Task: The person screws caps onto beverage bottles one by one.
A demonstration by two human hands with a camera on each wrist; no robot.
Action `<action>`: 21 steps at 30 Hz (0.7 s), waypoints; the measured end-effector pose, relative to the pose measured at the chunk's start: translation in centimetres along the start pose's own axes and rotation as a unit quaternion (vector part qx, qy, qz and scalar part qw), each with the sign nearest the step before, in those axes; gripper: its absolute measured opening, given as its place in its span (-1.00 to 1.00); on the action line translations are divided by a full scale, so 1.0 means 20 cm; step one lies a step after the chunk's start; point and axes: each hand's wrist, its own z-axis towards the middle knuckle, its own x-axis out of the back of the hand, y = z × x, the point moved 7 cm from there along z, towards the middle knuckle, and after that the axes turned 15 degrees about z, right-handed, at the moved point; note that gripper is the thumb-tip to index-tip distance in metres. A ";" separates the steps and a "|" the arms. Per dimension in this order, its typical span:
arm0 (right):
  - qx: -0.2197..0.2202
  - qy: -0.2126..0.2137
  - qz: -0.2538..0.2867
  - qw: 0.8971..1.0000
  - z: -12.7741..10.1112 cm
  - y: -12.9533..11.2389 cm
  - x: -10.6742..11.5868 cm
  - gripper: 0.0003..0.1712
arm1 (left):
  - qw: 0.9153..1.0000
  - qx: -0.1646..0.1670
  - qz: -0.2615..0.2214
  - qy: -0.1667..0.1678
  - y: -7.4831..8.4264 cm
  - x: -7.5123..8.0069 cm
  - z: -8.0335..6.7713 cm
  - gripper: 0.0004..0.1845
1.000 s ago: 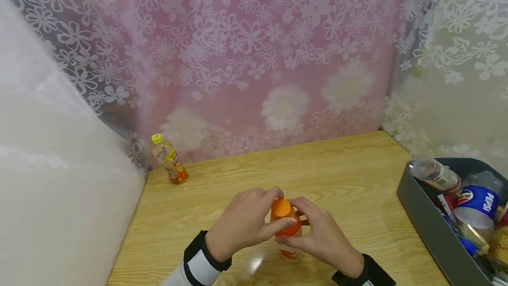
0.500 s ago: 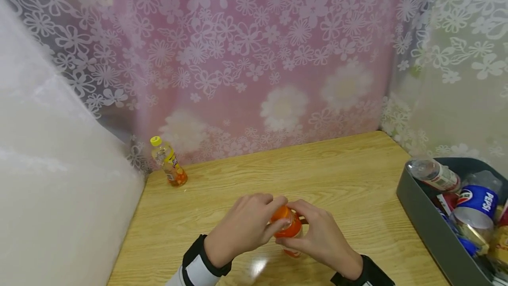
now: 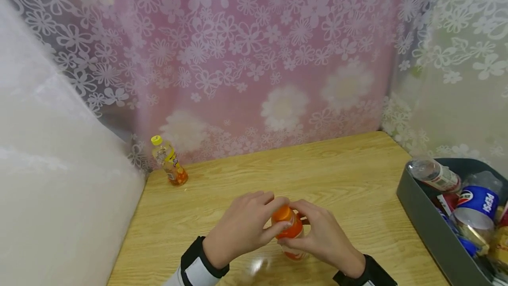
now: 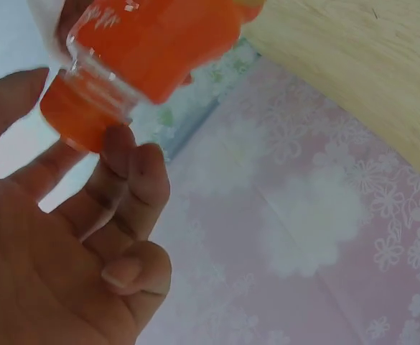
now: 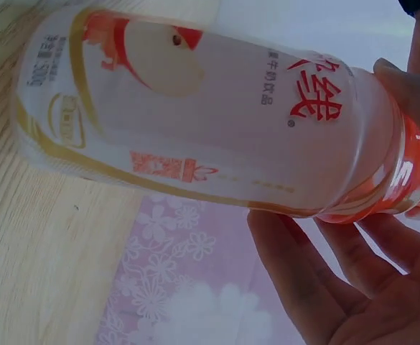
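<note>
Orange-capped bottle, one, is held upright over the wooden surface near its front edge, between both hands. From the head view only the cap and orange neck are seen between the hands; the white printed label with red characters is shown by the right wrist view alone, and the ridged cap against the fingertips by the left wrist view alone. Left hand: fingers curled, cap pinched between thumb and fingertips. Right hand: fingers loosely curved round the bottle's shoulder and neck, thumb on the far side. Second bottle, one, yellow-capped, is stood at the surface's far left corner, well apart. Grey bin, one, at the right edge, is filled with crushed bottles and a Pepsi-labelled bottle.
</note>
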 end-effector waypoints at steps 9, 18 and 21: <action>-0.025 -0.026 -0.020 0.999 0.00 0.01 -0.05 -0.01 | 0.999 0.051 -0.010 0.013 -0.08 -0.04 -0.02 -0.65; -0.070 -0.032 -0.068 0.995 -0.04 0.09 -0.01 0.09 | 0.980 0.196 0.007 0.020 -0.53 -0.05 -0.10 -0.61; -0.068 -0.030 -0.087 0.993 -0.06 0.10 0.00 -0.03 | 0.970 0.241 0.021 0.034 -0.73 -0.06 -0.15 -0.59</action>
